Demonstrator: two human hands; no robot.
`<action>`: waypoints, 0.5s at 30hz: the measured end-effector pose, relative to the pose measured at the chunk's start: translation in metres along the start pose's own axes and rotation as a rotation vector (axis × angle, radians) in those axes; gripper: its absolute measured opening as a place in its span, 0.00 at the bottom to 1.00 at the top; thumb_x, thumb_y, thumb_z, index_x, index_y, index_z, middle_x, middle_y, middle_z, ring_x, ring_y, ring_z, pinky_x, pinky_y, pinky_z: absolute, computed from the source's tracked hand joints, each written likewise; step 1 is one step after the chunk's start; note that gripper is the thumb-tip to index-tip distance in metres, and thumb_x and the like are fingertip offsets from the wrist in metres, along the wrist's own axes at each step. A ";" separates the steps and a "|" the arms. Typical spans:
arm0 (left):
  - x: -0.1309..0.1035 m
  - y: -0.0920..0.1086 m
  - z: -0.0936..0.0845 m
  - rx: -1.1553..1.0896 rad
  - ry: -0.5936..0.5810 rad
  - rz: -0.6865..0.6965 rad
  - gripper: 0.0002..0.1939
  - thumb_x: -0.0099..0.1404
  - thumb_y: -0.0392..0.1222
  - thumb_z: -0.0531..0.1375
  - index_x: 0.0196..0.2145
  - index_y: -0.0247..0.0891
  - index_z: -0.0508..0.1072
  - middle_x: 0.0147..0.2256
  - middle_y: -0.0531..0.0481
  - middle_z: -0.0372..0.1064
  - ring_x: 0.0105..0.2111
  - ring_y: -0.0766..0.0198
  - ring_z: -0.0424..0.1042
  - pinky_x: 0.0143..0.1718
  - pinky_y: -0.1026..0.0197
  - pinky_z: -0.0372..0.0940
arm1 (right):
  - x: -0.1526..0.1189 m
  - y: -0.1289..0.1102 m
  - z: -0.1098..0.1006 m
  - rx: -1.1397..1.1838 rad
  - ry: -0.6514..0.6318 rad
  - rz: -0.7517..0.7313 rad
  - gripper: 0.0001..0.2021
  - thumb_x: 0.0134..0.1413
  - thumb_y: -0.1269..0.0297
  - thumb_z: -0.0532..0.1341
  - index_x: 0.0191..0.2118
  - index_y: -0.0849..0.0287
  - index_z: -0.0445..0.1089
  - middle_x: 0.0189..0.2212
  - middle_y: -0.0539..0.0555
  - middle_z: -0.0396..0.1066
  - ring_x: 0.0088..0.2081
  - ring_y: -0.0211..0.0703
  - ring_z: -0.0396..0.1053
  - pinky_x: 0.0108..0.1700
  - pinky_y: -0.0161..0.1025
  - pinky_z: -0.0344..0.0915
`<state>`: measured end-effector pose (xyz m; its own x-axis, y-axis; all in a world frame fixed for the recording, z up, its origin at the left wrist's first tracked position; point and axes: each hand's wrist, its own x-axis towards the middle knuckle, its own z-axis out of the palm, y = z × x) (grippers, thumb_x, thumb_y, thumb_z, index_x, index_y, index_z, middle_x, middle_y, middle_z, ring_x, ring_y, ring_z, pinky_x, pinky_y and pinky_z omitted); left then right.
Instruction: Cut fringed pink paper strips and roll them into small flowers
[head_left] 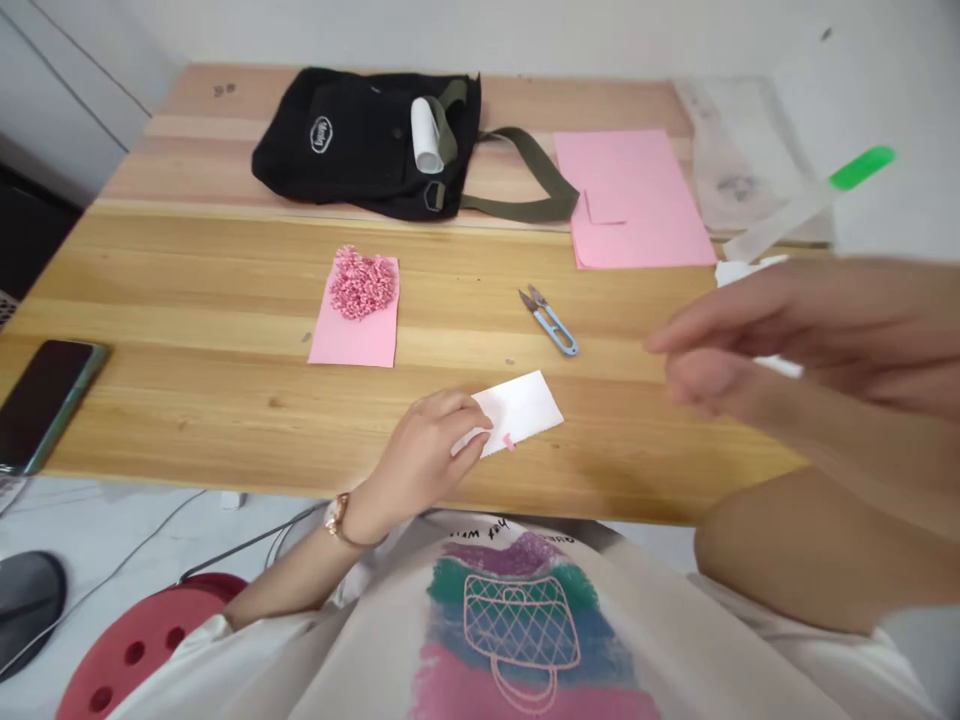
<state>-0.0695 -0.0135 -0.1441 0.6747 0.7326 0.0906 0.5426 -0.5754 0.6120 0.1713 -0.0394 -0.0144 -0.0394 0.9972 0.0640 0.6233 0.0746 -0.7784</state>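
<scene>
Black bag [352,140] beyond card [529,405], contents unclear

A white oval label [322,135] on the black bag [367,145] seems to start with "M", the rest unclear; the dark lettering [480,529] on the shirt [517,630] appears upside down, folded and unreadable.

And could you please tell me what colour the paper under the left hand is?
The paper is white, seen best in the head view.

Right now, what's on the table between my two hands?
White paper at your left hand, with a small pink piece at its near edge, then bare table toward your right hand, in the head view.
</scene>
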 end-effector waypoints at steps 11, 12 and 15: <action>-0.016 0.011 0.036 0.162 0.052 -0.082 0.08 0.62 0.43 0.59 0.37 0.40 0.74 0.44 0.45 0.68 0.45 0.53 0.63 0.44 0.51 0.58 | -0.052 0.070 0.102 0.006 -0.252 0.317 0.08 0.52 0.62 0.58 0.31 0.59 0.72 0.21 0.49 0.71 0.22 0.36 0.65 0.25 0.33 0.58; -0.015 0.011 0.038 0.163 0.060 -0.096 0.07 0.61 0.43 0.59 0.36 0.40 0.74 0.43 0.45 0.68 0.45 0.53 0.63 0.44 0.51 0.58 | -0.055 0.071 0.107 -0.013 -0.237 0.317 0.07 0.52 0.63 0.57 0.31 0.58 0.72 0.21 0.49 0.71 0.21 0.36 0.65 0.25 0.34 0.58; -0.014 0.012 0.042 0.146 0.059 -0.135 0.07 0.61 0.42 0.59 0.35 0.39 0.74 0.42 0.45 0.69 0.45 0.53 0.63 0.44 0.50 0.59 | -0.060 0.073 0.120 -0.058 -0.195 0.305 0.07 0.52 0.64 0.57 0.31 0.58 0.72 0.21 0.49 0.73 0.22 0.37 0.65 0.27 0.35 0.59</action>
<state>-0.0516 -0.0460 -0.1716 0.5629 0.8241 0.0635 0.6958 -0.5139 0.5018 0.1252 -0.0924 -0.1502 0.0100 0.9569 -0.2903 0.6724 -0.2213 -0.7063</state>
